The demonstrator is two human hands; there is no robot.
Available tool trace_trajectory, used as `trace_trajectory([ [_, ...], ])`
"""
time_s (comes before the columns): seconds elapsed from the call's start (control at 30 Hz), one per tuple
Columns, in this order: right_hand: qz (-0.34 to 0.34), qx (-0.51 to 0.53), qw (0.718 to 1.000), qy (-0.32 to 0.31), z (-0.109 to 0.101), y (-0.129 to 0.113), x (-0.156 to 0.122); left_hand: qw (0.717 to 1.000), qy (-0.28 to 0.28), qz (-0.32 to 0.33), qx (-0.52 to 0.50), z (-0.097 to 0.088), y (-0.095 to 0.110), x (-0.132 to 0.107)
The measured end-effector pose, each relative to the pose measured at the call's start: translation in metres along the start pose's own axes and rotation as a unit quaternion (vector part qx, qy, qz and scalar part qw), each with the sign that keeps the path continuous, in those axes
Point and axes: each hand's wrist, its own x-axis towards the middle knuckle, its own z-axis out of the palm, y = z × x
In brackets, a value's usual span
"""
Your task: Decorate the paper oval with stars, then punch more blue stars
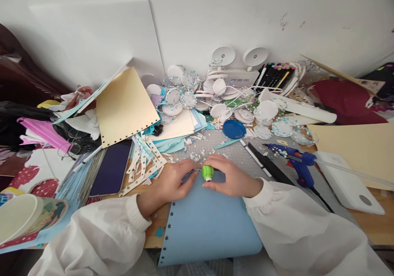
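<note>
A sheet of blue paper [212,222] lies before me, hanging over the table's front edge, with small flower-shaped holes along its left side. My right hand [223,175] grips a small green craft punch [207,172] with a white part at its near end, set at the sheet's far edge. Just left of the punch, my left hand [180,179] pinches the same far edge between thumb and fingers. Whether paper sits in the punch's slot is hidden by the fingers.
Punched paper strips [147,157] and a phone [111,169] lie to the left, beside a cream sheet [126,106]. A blue glue gun [295,159], a white flat device [351,183] and a blue lid [234,129] lie right. White discs [266,111] with beaded strings pile up behind.
</note>
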Motion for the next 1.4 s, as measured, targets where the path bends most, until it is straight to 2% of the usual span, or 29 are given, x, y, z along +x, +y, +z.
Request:
trace_trajectory([
  [0.53,0.015,-0.029,0.998,0.053,0.008,0.000,-0.001,1.000,0.002,0.008,0.009,0.001,0.000,0.000],
  [0.77,0.012,-0.071,0.996,0.053,0.010,-0.007,0.000,0.998,0.034,-0.007,-0.051,-0.003,0.005,0.003],
  [0.93,0.010,-0.078,0.996,0.044,0.012,-0.008,0.000,0.999,-0.011,-0.009,-0.049,-0.005,0.009,0.006],
  [1.03,0.012,-0.092,0.995,0.046,0.013,-0.007,0.000,0.999,-0.012,-0.014,-0.027,-0.002,0.008,0.006],
  [1.3,-0.016,-0.102,0.992,0.077,0.016,-0.005,0.000,0.995,0.022,0.079,0.056,0.002,0.002,-0.001],
  [1.4,-0.022,-0.100,0.992,0.080,0.018,-0.006,0.000,0.994,0.022,0.086,0.056,0.003,0.001,-0.001],
])
